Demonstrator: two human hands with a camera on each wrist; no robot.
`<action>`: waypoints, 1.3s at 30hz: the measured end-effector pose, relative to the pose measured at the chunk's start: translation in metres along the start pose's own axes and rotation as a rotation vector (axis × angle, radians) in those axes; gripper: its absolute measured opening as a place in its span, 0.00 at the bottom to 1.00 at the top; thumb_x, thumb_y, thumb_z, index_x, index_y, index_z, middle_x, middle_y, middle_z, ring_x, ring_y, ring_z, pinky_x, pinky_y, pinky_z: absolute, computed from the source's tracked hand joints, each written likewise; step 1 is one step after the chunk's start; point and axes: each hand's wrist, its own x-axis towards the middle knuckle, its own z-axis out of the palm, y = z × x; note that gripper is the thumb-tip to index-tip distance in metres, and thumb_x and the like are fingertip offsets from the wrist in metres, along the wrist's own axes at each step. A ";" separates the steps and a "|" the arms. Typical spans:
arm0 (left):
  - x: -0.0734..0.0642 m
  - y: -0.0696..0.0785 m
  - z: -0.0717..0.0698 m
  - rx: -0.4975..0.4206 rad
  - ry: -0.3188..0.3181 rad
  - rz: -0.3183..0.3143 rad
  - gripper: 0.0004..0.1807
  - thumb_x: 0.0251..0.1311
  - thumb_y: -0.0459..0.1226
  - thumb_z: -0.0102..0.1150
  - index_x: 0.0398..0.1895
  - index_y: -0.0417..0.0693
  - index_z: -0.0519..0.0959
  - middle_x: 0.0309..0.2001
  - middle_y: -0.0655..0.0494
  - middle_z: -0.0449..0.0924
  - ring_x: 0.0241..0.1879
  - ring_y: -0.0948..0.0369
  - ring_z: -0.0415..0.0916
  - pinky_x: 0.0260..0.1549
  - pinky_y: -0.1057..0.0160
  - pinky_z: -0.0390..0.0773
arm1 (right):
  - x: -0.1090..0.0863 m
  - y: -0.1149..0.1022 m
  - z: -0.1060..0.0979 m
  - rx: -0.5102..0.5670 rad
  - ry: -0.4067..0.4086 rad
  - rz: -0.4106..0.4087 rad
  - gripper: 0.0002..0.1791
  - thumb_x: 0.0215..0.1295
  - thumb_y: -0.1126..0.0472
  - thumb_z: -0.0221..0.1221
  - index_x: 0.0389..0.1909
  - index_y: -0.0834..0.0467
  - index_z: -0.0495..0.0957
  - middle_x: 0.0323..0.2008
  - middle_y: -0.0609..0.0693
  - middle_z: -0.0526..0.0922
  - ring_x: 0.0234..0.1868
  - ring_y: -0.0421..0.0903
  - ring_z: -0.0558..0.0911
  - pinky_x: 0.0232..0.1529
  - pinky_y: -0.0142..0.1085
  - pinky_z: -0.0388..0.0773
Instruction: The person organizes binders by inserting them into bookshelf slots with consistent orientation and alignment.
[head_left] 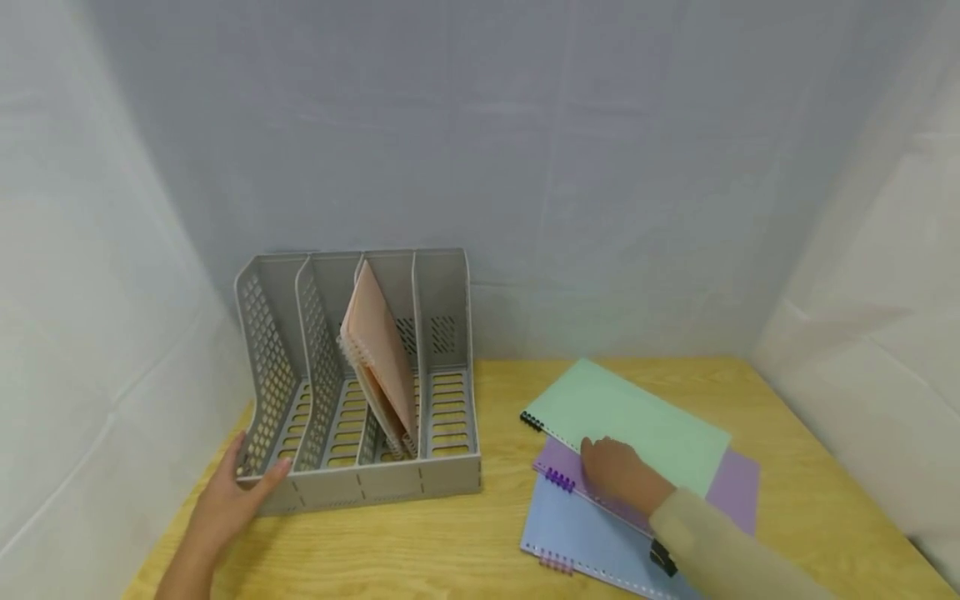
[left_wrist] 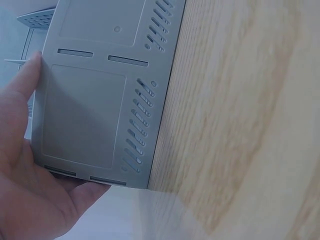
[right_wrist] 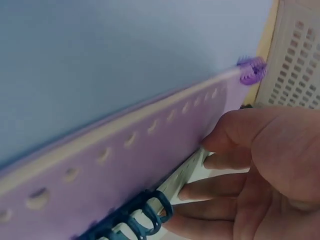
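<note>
My left hand (head_left: 228, 500) grips the front left corner of a grey file rack (head_left: 382, 483), thumb over the front edge, other fingers round the side. In the left wrist view the thumb lies along the rack's rim (left_wrist: 42, 100). A pink spiral notebook (head_left: 382, 350) leans in the second slot from the right. At right, my right hand (head_left: 626, 475) pinches the bound edge of a green notebook (head_left: 637, 408) with dark rings. Beneath it are a purple notebook (head_left: 735, 492) and a blue notebook (head_left: 558, 517), fanned out. The right wrist view shows thumb and fingers at the green edge (right_wrist: 187, 172).
A wooden table (head_left: 360, 550) carries the rack on the left and the notebooks on the right. White sheeting (head_left: 510, 167) hangs behind and at both sides. The rack's upright dividers (head_left: 307, 367) separate its slots.
</note>
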 end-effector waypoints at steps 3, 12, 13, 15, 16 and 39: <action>-0.001 0.001 -0.001 0.000 -0.003 0.000 0.57 0.65 0.62 0.48 0.75 0.44 0.25 0.72 0.23 0.35 0.68 0.25 0.39 0.61 0.26 0.48 | 0.004 0.003 0.002 -0.044 0.019 -0.036 0.09 0.66 0.66 0.56 0.41 0.70 0.74 0.27 0.60 0.77 0.33 0.57 0.81 0.41 0.50 0.82; 0.001 -0.001 -0.001 0.007 -0.008 -0.004 0.57 0.65 0.62 0.48 0.75 0.44 0.24 0.71 0.23 0.34 0.67 0.24 0.39 0.61 0.25 0.48 | 0.009 0.002 -0.004 -0.039 0.037 -0.061 0.03 0.64 0.70 0.58 0.36 0.67 0.74 0.25 0.57 0.74 0.28 0.52 0.76 0.34 0.45 0.80; 0.002 -0.002 -0.001 0.009 -0.011 -0.007 0.57 0.65 0.63 0.47 0.75 0.44 0.24 0.71 0.23 0.33 0.67 0.24 0.39 0.61 0.25 0.47 | 0.009 0.001 -0.004 -0.037 0.043 -0.060 0.04 0.63 0.70 0.58 0.35 0.67 0.74 0.25 0.57 0.74 0.28 0.52 0.76 0.34 0.45 0.80; 0.003 -0.003 -0.001 0.009 -0.015 -0.009 0.57 0.65 0.63 0.47 0.75 0.44 0.24 0.71 0.23 0.33 0.67 0.24 0.38 0.61 0.25 0.47 | 0.011 -0.001 -0.002 -0.043 0.062 -0.047 0.05 0.61 0.70 0.60 0.34 0.67 0.73 0.24 0.57 0.74 0.27 0.52 0.76 0.33 0.45 0.81; 0.003 -0.003 -0.001 0.009 -0.017 -0.010 0.57 0.65 0.63 0.47 0.75 0.44 0.24 0.71 0.23 0.32 0.67 0.24 0.38 0.61 0.25 0.47 | 0.013 -0.002 0.000 -0.046 0.071 -0.033 0.05 0.61 0.70 0.60 0.34 0.67 0.73 0.23 0.57 0.74 0.26 0.53 0.77 0.32 0.46 0.81; 0.002 -0.001 0.001 -0.007 -0.018 0.009 0.56 0.66 0.62 0.46 0.75 0.45 0.22 0.72 0.24 0.31 0.67 0.23 0.38 0.60 0.25 0.47 | 0.027 0.010 0.005 0.028 0.171 0.222 0.05 0.60 0.73 0.57 0.25 0.65 0.76 0.24 0.59 0.78 0.27 0.55 0.81 0.26 0.46 0.83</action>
